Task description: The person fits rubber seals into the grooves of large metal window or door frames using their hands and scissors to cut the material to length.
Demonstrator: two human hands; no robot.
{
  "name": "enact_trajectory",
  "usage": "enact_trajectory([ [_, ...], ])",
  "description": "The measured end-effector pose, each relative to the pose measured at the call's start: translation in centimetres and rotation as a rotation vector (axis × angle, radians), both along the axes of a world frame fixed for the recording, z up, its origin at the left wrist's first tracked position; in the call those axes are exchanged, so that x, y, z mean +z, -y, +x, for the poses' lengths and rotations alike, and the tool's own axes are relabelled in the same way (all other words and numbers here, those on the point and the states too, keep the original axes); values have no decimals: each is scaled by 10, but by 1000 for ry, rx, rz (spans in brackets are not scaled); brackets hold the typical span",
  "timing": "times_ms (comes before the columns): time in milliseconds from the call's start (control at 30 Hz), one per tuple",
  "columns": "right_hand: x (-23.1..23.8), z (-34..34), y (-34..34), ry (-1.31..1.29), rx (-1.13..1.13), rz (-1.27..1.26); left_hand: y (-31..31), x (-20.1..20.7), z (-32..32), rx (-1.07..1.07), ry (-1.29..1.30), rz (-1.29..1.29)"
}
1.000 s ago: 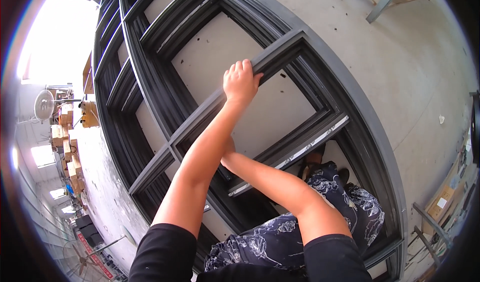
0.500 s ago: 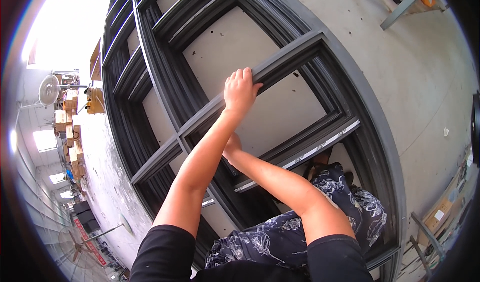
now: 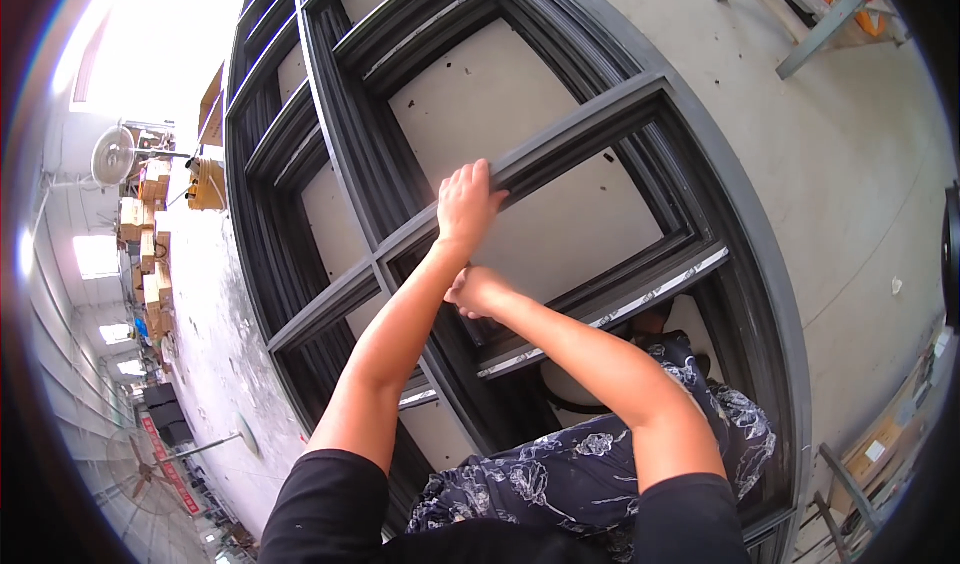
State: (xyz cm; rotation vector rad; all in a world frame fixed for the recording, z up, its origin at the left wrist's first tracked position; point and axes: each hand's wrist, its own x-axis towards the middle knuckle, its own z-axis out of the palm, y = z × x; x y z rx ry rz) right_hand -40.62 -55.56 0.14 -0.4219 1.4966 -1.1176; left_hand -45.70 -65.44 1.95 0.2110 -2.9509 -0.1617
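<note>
A stack of dark grey metal frames [image 3: 575,122] with crossbars, like window or door frames, lies beneath my arms. My left hand [image 3: 467,204] is wrapped over the top of a grey crossbar, its thumb on the near side. Just below it, inside the opening, my right hand [image 3: 475,292] has its fingers curled in. My left forearm crosses in front of those fingertips, so whatever they may hold is hidden. A lower bar with a whitish patterned strip [image 3: 660,289] runs beneath my right forearm.
My legs in dark patterned trousers [image 3: 540,479] are among the frames' near openings. A trestle with grey legs [image 3: 820,32] stands far right. Cardboard boxes [image 3: 157,289], a standing fan [image 3: 113,156] and a yellow container [image 3: 207,184] are along the left.
My left hand has slid along the crossbar toward the left junction. My right hand has come further out from behind the left forearm. The whole view has shifted slightly.
</note>
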Motion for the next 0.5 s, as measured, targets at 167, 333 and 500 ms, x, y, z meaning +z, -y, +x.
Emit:
enact_trajectory([
  [167, 62, -71, -90, -476, 107, 5, 28, -9, 40, 21, -41, 24],
  [333, 119, -95, -218, -235, -425, -8, 22, -5, 38, 101, 12, 29],
  [500, 164, -46, -328, -286, -871, 164, 26, 17, 57, 139, -13, 38],
])
